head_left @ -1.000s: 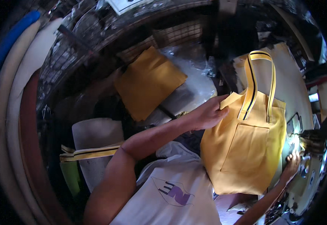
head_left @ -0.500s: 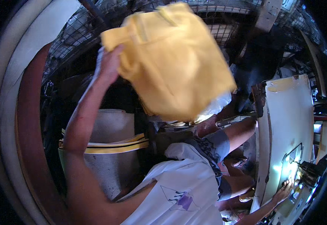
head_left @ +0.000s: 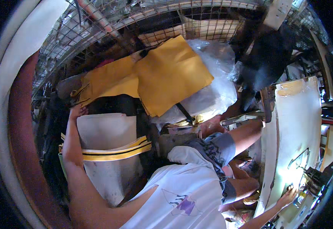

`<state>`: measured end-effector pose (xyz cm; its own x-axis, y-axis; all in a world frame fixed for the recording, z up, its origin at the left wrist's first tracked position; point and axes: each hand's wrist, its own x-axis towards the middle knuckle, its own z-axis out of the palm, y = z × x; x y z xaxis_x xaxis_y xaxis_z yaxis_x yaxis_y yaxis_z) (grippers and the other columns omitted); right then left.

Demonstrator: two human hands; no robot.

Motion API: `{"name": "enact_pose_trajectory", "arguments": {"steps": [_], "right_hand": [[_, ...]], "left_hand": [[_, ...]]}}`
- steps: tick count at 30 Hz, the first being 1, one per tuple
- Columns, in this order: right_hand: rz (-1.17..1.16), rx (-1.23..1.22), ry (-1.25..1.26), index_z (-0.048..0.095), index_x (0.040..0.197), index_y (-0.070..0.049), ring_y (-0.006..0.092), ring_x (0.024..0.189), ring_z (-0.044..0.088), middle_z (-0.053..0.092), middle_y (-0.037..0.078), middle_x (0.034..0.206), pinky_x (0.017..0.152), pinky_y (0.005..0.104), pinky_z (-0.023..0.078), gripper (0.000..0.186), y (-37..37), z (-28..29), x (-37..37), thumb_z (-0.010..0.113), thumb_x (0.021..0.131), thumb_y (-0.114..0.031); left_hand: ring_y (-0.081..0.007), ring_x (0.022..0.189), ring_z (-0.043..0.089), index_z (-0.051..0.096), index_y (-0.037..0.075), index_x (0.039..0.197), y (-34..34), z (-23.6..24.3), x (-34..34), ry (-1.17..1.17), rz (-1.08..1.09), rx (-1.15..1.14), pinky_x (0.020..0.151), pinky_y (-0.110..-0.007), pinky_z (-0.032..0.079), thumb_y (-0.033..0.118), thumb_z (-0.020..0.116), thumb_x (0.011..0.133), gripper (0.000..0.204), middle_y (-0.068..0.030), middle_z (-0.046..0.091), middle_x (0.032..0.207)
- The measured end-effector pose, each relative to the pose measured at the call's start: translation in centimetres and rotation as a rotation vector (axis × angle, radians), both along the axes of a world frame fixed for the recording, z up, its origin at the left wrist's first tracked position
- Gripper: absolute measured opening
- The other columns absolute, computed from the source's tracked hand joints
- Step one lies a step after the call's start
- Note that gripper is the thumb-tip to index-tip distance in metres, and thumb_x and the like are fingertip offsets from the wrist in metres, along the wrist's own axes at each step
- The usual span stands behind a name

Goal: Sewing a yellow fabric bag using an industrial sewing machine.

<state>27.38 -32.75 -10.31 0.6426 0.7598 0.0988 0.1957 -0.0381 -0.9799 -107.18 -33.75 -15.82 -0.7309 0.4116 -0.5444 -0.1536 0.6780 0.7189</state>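
Observation:
My left hand (head_left: 78, 111) is at the far left, its fingers curled against the lower corner of a yellow fabric piece (head_left: 111, 80) with a strap-like loop at that end. This piece lies stretched to the right, its other end against a stack of flat yellow sheets (head_left: 174, 74). At the lower right, my right hand (head_left: 288, 196) rests on a white worktable (head_left: 298, 126) with fingers stretched out. Beside it stands a dark machine (head_left: 315, 177), apparently a sewing machine, under a bright light that washes out detail.
Clear plastic wrapping (head_left: 216, 91) lies under and beside the yellow stack. Grey-white sheets (head_left: 107, 128) stand at the left, crossed by a yellow band with a black stripe (head_left: 116, 151). A wire mesh (head_left: 151, 21) runs along the far side, and a reddish post (head_left: 23, 114) stands left.
My left hand has swung down and left, bringing the raised yellow fabric down to lie beside the stack and uncovering the stack and plastic. My right hand stays on the worktable.

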Motion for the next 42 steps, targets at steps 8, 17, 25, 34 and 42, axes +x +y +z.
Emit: {"name": "enact_pose_trajectory", "arguments": {"steps": [8,17,25,34,42], "right_hand": [[-0.001,-0.331,-1.491,0.062,0.129,-0.004,0.0398,0.127,0.053,0.054,0.021,0.141,0.104,0.0459,0.044,0.033,-1.4,1.3,-1.5,0.054,0.101,-0.020],[-0.014,-0.404,-1.554,0.062,0.125,0.002,0.0263,0.109,0.060,0.061,0.015,0.126,0.093,0.0374,0.049,0.028,0.2,2.6,-5.4,0.052,0.102,-0.010],[-0.092,-0.310,-0.472,0.062,0.124,0.001,0.0188,0.108,0.062,0.066,0.010,0.115,0.098,0.0320,0.049,0.025,1.4,5.6,-13.2,0.053,0.101,-0.004],[-0.309,-0.456,-0.943,0.066,0.120,0.002,0.0219,0.109,0.063,0.068,0.012,0.120,0.097,0.0340,0.049,0.024,-5.9,4.8,-17.8,0.054,0.101,-0.006],[-0.409,-0.554,-1.154,0.070,0.113,0.001,0.0292,0.103,0.065,0.071,0.014,0.113,0.092,0.0397,0.050,0.020,-5.3,4.2,-19.4,0.059,0.097,-0.006]], "left_hand": [[-0.0328,0.074,0.072,0.074,0.008,0.088,-3.0,-4.6,-7.4,0.586,0.137,-0.619,0.066,-0.047,0.054,0.055,0.063,0.084,0.049,-0.0139,0.075,0.082],[-0.0361,0.104,0.062,0.065,0.009,0.113,0.3,0.3,-3.8,0.755,-0.149,-1.078,0.086,-0.049,0.050,0.038,0.063,0.084,0.041,-0.0184,0.064,0.114],[-0.0409,0.117,0.061,0.062,0.006,0.126,21.8,6.2,10.9,1.331,-0.835,-0.675,0.097,-0.049,0.050,0.026,0.063,0.085,0.045,-0.0243,0.064,0.125],[-0.0363,0.126,0.053,0.059,0.002,0.129,37.2,-7.9,43.9,0.624,-1.454,0.032,0.109,-0.043,0.042,0.024,0.064,0.087,0.047,-0.0189,0.059,0.132],[-0.0390,0.123,0.052,0.060,0.001,0.120,34.7,-17.2,53.9,1.127,-1.580,0.168,0.103,-0.051,0.043,0.031,0.069,0.082,0.049,-0.0187,0.058,0.127]]}}
